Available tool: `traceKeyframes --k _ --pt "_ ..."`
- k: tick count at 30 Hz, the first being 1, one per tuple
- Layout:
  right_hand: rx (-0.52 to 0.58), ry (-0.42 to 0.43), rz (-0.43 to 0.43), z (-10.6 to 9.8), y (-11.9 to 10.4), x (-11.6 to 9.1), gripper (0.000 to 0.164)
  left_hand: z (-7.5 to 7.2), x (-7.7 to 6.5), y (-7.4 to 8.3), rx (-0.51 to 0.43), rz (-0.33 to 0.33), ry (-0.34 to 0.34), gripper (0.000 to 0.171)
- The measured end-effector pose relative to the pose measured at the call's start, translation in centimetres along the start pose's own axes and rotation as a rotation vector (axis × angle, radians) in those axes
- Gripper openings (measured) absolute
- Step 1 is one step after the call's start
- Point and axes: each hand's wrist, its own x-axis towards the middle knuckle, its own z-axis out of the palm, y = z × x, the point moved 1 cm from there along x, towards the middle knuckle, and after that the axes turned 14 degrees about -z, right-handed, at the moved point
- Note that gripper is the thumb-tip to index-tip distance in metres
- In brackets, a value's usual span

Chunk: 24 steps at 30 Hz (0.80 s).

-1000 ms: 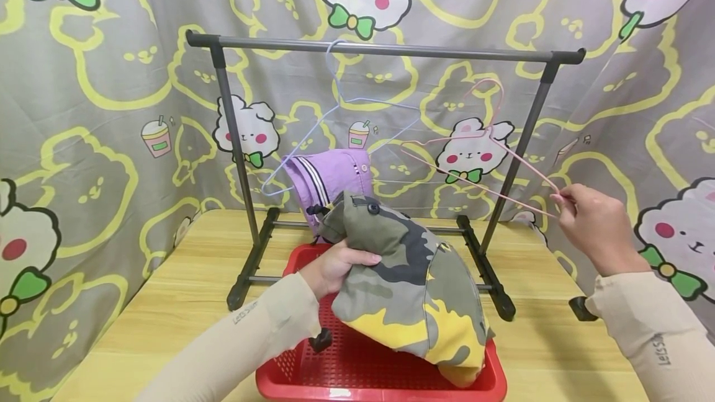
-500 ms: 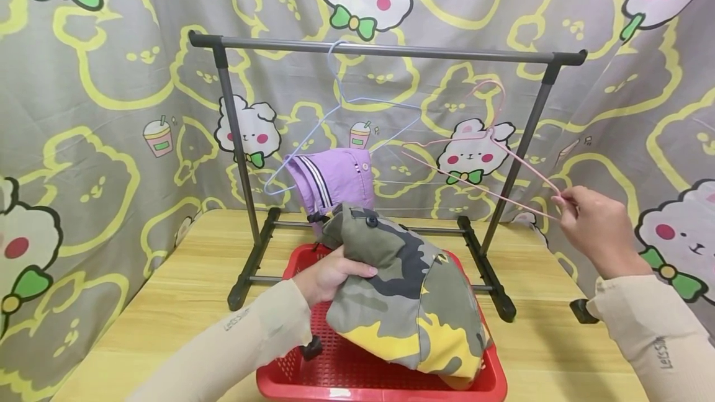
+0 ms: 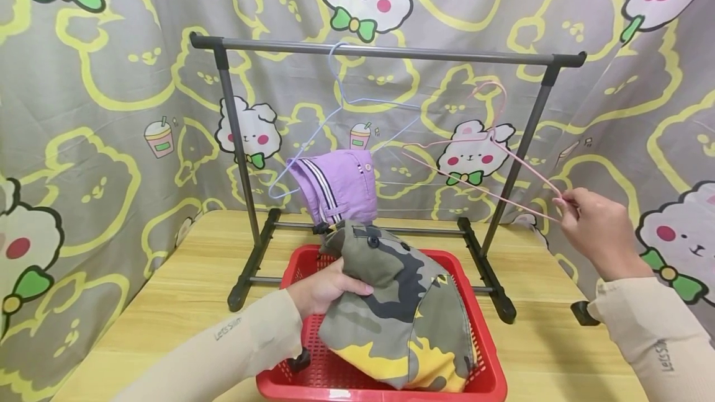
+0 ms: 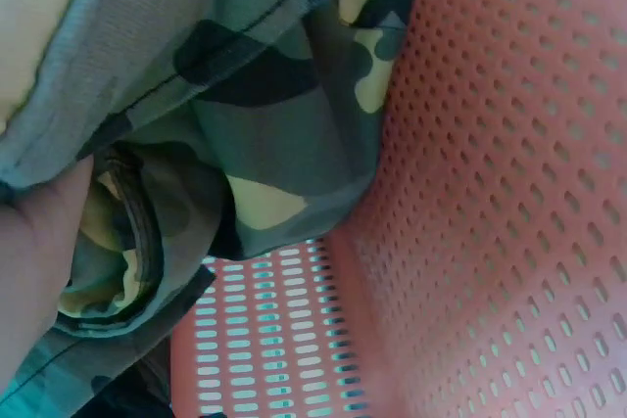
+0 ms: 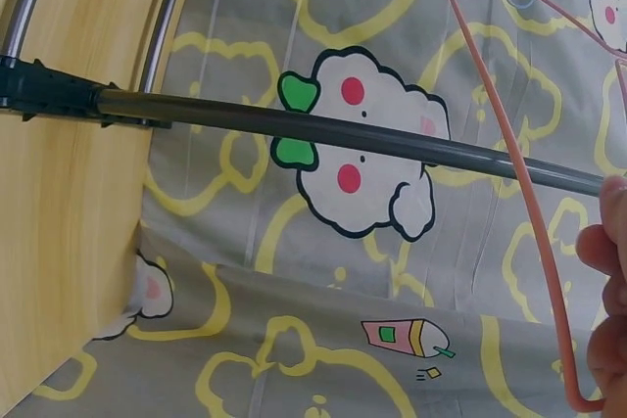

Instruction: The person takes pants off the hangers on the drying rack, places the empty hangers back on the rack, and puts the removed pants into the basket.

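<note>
In the head view my left hand (image 3: pixel 321 287) grips a bunched camouflage garment (image 3: pixel 385 321) in grey, black and yellow, thumb on top. Dark buttons show near its upper edge. It hangs down into a red plastic basket (image 3: pixel 494 361); the left wrist view shows its folds (image 4: pixel 284 134) beside the perforated wall (image 4: pixel 500 173). Out to the right, my right hand (image 3: pixel 598 228) pinches one end of a pink wire hanger (image 3: pixel 525 163), whose hook points up. The right wrist view shows the fingers (image 5: pixel 612 242) at the hanger's edge (image 5: pixel 524 178).
A grey metal rack (image 3: pixel 385 51) stands on the wooden table (image 3: pixel 167 303) behind the basket. From its bar hangs a blue hanger (image 3: pixel 313 135) bearing a purple garment (image 3: pixel 341 185) with a striped band. A patterned curtain (image 3: pixel 112 79) closes off the back and sides.
My left hand has lowered the camouflage garment further into the basket and slightly leftward, uncovering more of the purple garment. The right hand and pink hanger stay nearly still.
</note>
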Motion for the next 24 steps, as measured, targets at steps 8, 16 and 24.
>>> traceKeyframes --k 8,16,24 --pt "0.003 -0.006 0.009 -0.1 -0.1 0.0 0.011 -0.3 -0.7 0.2 -0.011 -0.048 -0.029 0.043" --pt "-0.002 -0.007 -0.007 0.1 0.0 0.1 0.009 -0.8 -1.9 1.2 0.011 -0.090 -0.083 0.023" --pt "-0.007 -0.002 -0.008 0.2 0.2 0.1 0.010 -1.3 -2.1 1.8 0.018 -0.219 -0.021 0.045"
